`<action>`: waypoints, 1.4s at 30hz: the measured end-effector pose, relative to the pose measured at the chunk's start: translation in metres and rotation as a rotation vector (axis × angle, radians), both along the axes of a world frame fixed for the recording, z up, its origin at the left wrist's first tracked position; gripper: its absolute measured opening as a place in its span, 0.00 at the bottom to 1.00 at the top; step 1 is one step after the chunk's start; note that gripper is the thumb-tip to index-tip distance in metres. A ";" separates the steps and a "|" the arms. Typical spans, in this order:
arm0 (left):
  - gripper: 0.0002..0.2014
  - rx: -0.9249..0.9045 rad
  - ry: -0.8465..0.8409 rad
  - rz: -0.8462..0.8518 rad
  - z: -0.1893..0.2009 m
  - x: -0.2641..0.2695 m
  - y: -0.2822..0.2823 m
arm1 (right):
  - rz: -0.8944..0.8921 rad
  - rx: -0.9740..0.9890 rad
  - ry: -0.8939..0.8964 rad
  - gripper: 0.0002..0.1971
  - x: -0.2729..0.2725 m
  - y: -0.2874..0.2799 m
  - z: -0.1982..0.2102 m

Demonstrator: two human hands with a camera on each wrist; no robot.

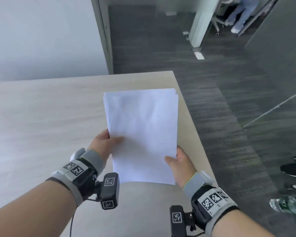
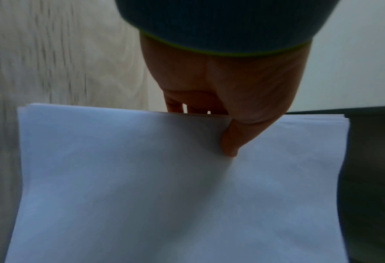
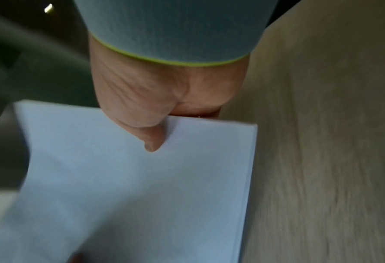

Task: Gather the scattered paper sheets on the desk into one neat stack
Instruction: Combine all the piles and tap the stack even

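Observation:
A stack of white paper sheets (image 1: 142, 130) is held up above the right end of the pale wooden desk (image 1: 41, 117). My left hand (image 1: 108, 142) pinches its left edge, thumb on top and fingers underneath. My right hand (image 1: 178, 161) pinches the lower right edge the same way. The far corners of the sheets are slightly fanned. In the left wrist view the thumb lies on the paper stack (image 2: 164, 195) held by the left hand (image 2: 227, 110). In the right wrist view the right hand (image 3: 155, 113) presses its thumb on the paper stack (image 3: 153, 195).
The desk's right edge (image 1: 191, 113) runs just under the stack, with dark carpet (image 1: 220, 82) beyond it. A grey wall (image 1: 41, 35) stands behind the desk. A person's legs (image 1: 242, 14) show far back, shoes (image 1: 294, 168) and a plastic bottle (image 1: 287, 206) at right.

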State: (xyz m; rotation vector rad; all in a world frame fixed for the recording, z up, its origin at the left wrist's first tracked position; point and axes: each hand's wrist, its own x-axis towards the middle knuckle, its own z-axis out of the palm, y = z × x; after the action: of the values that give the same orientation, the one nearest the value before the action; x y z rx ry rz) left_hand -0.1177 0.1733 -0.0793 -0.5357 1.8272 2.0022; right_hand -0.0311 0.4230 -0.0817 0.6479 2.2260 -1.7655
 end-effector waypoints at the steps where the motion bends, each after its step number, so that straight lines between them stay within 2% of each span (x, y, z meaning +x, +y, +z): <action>1: 0.18 -0.001 0.031 0.017 0.005 0.003 -0.010 | 0.018 0.013 0.007 0.17 -0.004 -0.009 0.000; 5: 0.17 0.007 0.169 0.174 0.035 0.024 -0.079 | 0.173 0.022 0.071 0.19 -0.030 -0.074 0.016; 9: 0.16 -0.056 0.242 0.233 0.055 0.041 -0.120 | 0.231 0.024 0.144 0.18 -0.048 -0.116 0.030; 13: 0.18 -0.110 0.258 0.215 0.065 0.058 -0.140 | 0.270 -0.021 0.164 0.17 -0.046 -0.133 0.034; 18: 0.18 -0.085 0.403 0.219 0.100 0.062 -0.136 | 0.189 -0.177 0.309 0.11 -0.046 -0.138 0.080; 20: 0.14 -0.087 0.460 0.262 0.117 0.057 -0.134 | 0.156 -0.227 0.400 0.14 -0.050 -0.140 0.103; 23: 0.18 -0.079 0.461 0.314 0.135 0.050 -0.132 | 0.092 -0.192 0.468 0.20 -0.055 -0.145 0.127; 26: 0.15 -0.072 0.437 0.367 0.139 0.047 -0.127 | 0.034 -0.175 0.458 0.23 -0.057 -0.151 0.134; 31: 0.07 -0.086 0.432 0.426 0.138 0.047 -0.123 | -0.009 -0.170 0.473 0.11 -0.055 -0.151 0.139; 42: 0.06 -0.098 0.433 0.430 0.136 0.048 -0.121 | 0.021 -0.183 0.486 0.08 -0.054 -0.151 0.138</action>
State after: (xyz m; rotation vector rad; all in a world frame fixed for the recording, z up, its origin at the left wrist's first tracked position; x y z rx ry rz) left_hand -0.0699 0.0527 0.0571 -0.6000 2.2226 2.4752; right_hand -0.0854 0.2724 0.0566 0.1648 2.2946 -2.2736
